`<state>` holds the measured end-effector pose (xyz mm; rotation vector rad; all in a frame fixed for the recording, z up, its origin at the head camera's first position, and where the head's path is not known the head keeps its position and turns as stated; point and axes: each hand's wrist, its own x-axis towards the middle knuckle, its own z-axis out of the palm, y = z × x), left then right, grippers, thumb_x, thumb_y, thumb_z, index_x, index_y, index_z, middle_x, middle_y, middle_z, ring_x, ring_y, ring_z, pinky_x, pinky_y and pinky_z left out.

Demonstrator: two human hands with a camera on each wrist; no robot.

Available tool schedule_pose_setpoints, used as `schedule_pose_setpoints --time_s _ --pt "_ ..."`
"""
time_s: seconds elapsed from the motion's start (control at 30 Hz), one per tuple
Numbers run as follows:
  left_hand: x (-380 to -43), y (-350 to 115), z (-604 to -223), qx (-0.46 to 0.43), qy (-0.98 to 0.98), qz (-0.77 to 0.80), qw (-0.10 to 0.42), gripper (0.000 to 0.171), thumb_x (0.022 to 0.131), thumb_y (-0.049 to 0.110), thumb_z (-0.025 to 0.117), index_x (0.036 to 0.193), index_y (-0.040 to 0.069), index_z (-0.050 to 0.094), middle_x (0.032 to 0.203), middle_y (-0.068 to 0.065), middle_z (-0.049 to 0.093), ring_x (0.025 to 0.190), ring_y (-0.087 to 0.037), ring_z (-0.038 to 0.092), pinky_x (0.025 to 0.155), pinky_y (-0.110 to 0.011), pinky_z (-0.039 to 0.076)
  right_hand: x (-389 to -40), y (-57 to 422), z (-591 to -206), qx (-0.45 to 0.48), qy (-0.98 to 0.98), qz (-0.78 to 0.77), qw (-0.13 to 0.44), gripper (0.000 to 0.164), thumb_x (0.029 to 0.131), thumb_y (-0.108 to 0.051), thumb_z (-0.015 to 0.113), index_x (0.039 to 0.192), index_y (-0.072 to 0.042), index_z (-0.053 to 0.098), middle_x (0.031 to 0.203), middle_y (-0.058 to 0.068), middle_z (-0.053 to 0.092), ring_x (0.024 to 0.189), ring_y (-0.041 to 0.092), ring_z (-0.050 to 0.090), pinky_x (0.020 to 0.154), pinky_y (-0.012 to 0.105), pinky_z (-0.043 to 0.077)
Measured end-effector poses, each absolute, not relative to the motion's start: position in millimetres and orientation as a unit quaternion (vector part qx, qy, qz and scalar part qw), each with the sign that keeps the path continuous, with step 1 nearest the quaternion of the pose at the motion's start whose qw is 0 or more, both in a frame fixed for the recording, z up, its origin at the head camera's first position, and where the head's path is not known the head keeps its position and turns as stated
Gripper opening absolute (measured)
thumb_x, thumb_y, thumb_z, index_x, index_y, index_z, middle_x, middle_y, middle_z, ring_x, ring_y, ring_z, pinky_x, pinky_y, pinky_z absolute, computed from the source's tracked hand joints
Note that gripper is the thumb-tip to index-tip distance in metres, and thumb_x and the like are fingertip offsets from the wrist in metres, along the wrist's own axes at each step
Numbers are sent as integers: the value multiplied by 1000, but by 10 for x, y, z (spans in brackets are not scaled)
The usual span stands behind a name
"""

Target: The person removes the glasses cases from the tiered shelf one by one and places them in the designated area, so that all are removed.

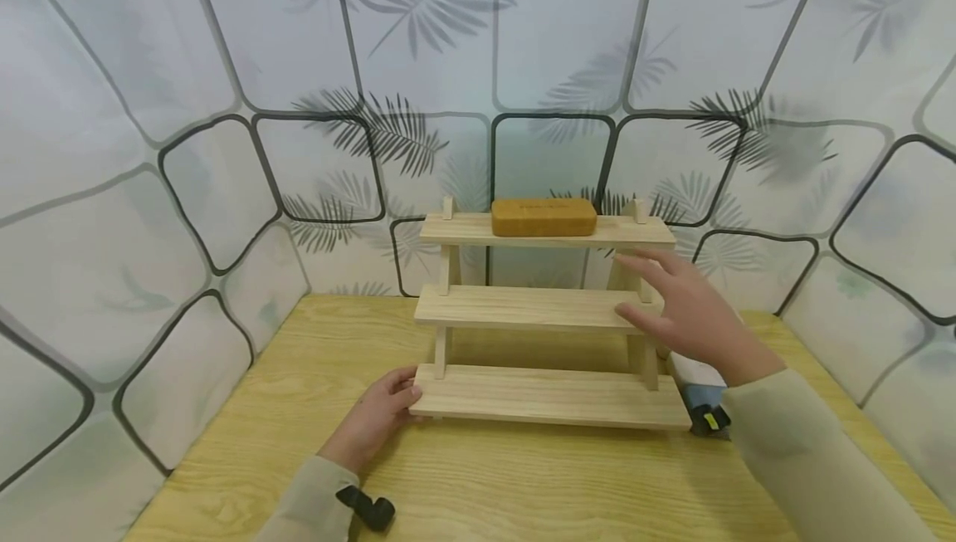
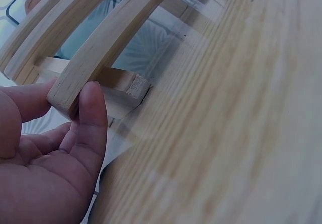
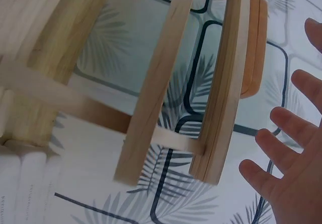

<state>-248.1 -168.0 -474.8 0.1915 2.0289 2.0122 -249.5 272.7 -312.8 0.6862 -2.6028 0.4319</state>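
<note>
A three-tier pale wooden display stand stands on the table, its boards stepped up toward the back. With thumb and finger my left hand pinches the left end of the bottom board, and the left wrist view shows this grip on the board end closely. On the top board lies an orange-brown rectangular case with rounded edges. My right hand hovers beside the stand's right end, near the top and middle boards. Its fingers are spread and hold nothing in the right wrist view, where the case also shows.
Right of the stand, partly behind my right forearm, are a white and blue object and a black strap-like item. White boxes with small print appear in the right wrist view. Leaf-patterned curtain surrounds the wood-grain table.
</note>
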Motion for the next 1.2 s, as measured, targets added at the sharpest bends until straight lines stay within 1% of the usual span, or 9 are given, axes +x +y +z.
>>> schedule_pose_setpoints --time_s 0.17,0.27,0.37,0.53,0.63,0.83,1.0,1.2 --pt "-2472 -1678 -4740 67 700 696 143 57 107 20 54 154 -2 30 138 -24 48 120 -31 57 92 -43 54 -2626 2581 -3047 250 -933 155 205 68 95 -44 71 154 -22 46 157 15 37 141 43 34 106 67 34" --pt "-2475 -1679 -4744 70 699 697 145 57 107 20 54 154 -3 31 139 -24 49 120 -31 57 92 -43 54 -2697 2517 -3014 259 -929 150 217 67 94 -42 72 153 -22 47 156 16 38 140 42 35 107 66 34" --pt "-2479 -1682 -4749 73 699 696 145 57 107 20 54 154 -4 31 139 -25 49 120 -32 57 92 -43 54 -2751 2469 -2977 262 -928 153 215 67 94 -39 73 153 -20 47 156 15 37 140 43 34 107 66 34" --pt "-2478 -1688 -4749 69 703 694 137 56 107 19 53 153 -4 31 140 -26 49 120 -32 57 92 -43 54 -2887 2406 -2892 250 -934 161 199 69 96 -41 70 156 -20 42 159 16 32 142 45 30 107 68 33" --pt "-2478 -1684 -4748 62 706 693 132 55 107 18 53 153 -3 32 139 -26 49 120 -33 58 91 -43 55 -2986 2377 -2829 240 -938 169 185 72 97 -42 69 158 -19 38 160 18 29 143 46 27 108 69 31" --pt "-2480 -1668 -4753 53 707 693 130 54 107 17 54 152 -4 34 138 -26 50 119 -33 58 90 -41 56 -3157 2329 -2731 223 -948 165 152 77 99 -46 64 161 -19 29 163 18 24 147 43 22 112 67 26" --pt "-2495 -1669 -4771 55 704 695 134 54 107 17 54 152 -5 33 137 -26 50 119 -33 58 90 -41 56 -3285 2269 -2695 217 -956 146 131 79 99 -49 62 162 -19 25 163 18 23 147 43 23 113 66 26" --pt "-2506 -1680 -4774 65 708 690 138 57 107 19 54 153 -5 32 139 -26 50 120 -33 58 90 -40 55 -3412 2210 -2685 198 -964 142 110 83 99 -55 59 164 -22 20 164 18 19 146 45 24 113 66 27"
